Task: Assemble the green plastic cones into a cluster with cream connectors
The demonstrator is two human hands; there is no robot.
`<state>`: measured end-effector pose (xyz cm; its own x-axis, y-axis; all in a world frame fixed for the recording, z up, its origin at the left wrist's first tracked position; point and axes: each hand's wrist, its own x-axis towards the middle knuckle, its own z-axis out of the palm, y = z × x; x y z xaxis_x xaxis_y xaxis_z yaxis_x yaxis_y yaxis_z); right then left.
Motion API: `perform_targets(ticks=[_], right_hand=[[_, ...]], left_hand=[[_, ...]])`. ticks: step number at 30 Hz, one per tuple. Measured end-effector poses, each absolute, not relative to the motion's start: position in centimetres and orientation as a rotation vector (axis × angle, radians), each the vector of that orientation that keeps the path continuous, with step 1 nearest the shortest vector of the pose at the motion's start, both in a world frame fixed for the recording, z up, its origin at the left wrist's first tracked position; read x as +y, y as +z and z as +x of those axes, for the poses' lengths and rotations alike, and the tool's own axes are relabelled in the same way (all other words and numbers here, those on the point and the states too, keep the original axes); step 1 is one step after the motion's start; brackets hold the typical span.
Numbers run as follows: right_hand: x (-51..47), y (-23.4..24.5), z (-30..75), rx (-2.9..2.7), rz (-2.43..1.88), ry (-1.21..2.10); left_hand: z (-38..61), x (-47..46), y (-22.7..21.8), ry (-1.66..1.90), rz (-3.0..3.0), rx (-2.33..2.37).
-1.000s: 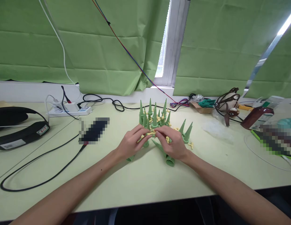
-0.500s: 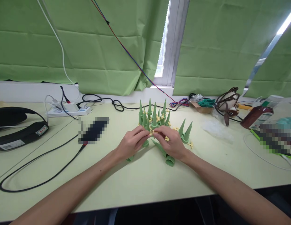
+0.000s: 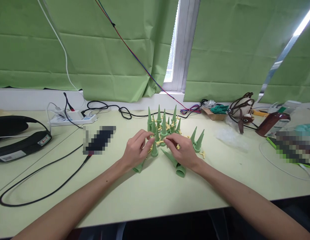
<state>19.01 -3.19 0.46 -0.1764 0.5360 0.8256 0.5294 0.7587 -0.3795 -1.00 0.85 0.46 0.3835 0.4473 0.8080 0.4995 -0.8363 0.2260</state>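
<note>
Several green plastic cone spikes [image 3: 164,125] stand upright in a cluster in front of me, with small yellow T-shaped pieces among them. My left hand [image 3: 139,148] is beside the near left cones, thumb and index finger apart with nothing between them. My right hand [image 3: 182,148] has its thumb and fingertips pinched at the end of a small yellow piece [image 3: 160,142]. Beneath the right hand a green cone [image 3: 180,171] lies on its side, its ribbed open end toward me. Another lying cone [image 3: 138,167] is partly hidden under my left hand.
Two upright cones [image 3: 198,141] and a yellow piece [image 3: 202,154] stand and lie to the right. On the left are a blurred phone [image 3: 98,140] with its cable and a power strip [image 3: 72,118]. A brown bottle [image 3: 273,123] and plastic film [image 3: 231,138] are at right.
My left hand has moved left, away from the yellow piece, and its fingers have parted. My right hand has stayed nearly in place, still pinching.
</note>
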Motion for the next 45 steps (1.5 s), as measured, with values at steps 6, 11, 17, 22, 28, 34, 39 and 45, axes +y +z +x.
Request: perform_targets(ticks=[6, 11, 17, 22, 28, 34, 39, 45], right_hand=[[-2.9, 0.4, 19.2, -1.802, -0.855, -0.025], [-2.6, 0.3, 19.4, -1.79, -0.847, -0.023], [-2.5, 0.1, 19.5, -1.793, -0.865, -0.009], [-2.5, 0.1, 19.5, -1.795, -0.857, -0.011], [-2.4, 0.0, 19.5, -1.823, -0.872, 0.013], [-2.3, -0.1, 19.5, -1.852, -0.887, 0.069], [-2.3, -0.3, 19.6, -1.882, -0.892, 0.104], [-2.2, -0.6, 19.6, -1.932, -0.9, 0.137]], left_hand=[[-0.9, 0.9, 0.8, -1.487, -2.571, -1.194], [-1.0, 1.0, 0.9, -1.361, -2.702, -1.225], [-0.9, 1.2, 0.7, -1.143, -2.804, -1.237], [-0.9, 1.4, 0.6, -1.004, -2.868, -1.218], [-0.9, 1.5, 0.5, -0.849, -2.963, -1.214], [-0.8, 1.4, 0.5, -0.975, -3.0, -1.214], [-0.7, 1.2, 0.5, -1.24, -3.017, -1.308], [-0.5, 1.1, 0.5, -1.416, -3.047, -1.391]])
